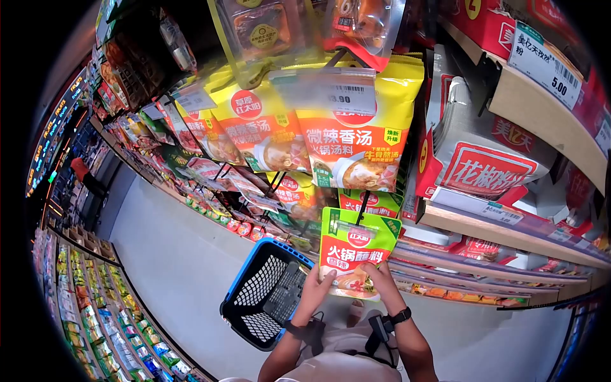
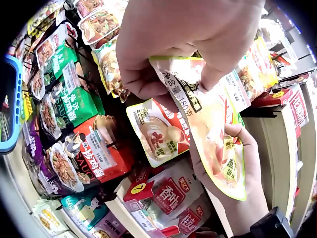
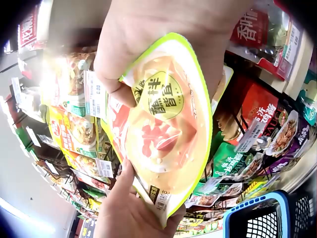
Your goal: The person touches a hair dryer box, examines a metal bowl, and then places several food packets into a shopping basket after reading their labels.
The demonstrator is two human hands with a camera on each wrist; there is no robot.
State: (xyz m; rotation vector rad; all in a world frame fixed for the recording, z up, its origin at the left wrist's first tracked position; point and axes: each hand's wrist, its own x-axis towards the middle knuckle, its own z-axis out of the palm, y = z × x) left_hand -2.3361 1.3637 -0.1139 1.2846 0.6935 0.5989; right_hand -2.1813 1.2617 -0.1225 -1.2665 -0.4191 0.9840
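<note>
A green-edged, red and white sauce pouch (image 1: pixel 358 245) is held upright by its lower corners, between both hands. The left hand (image 1: pixel 315 291) pinches its lower left corner with the thumb on the front, and the right hand (image 1: pixel 380 280) pinches the lower right the same way. In the left wrist view the left hand (image 2: pixel 183 39) and right hand (image 2: pixel 237 183) grip opposite sides of the bent pouch (image 2: pixel 208 124). The right wrist view shows the pouch (image 3: pixel 166 124) between the right hand (image 3: pixel 163 29) and left hand (image 3: pixel 124 210). Its top lies close to a display hook.
A blue-rimmed black basket (image 1: pixel 259 299) stands at the lower left of the hands. Yellow soup-base bags (image 1: pixel 356 127) hang above the pouch. Shelves with red boxes (image 1: pixel 490 165) project at the right. Another stocked shelf (image 1: pixel 108 318) lines the far left, across the grey floor (image 1: pixel 172 254).
</note>
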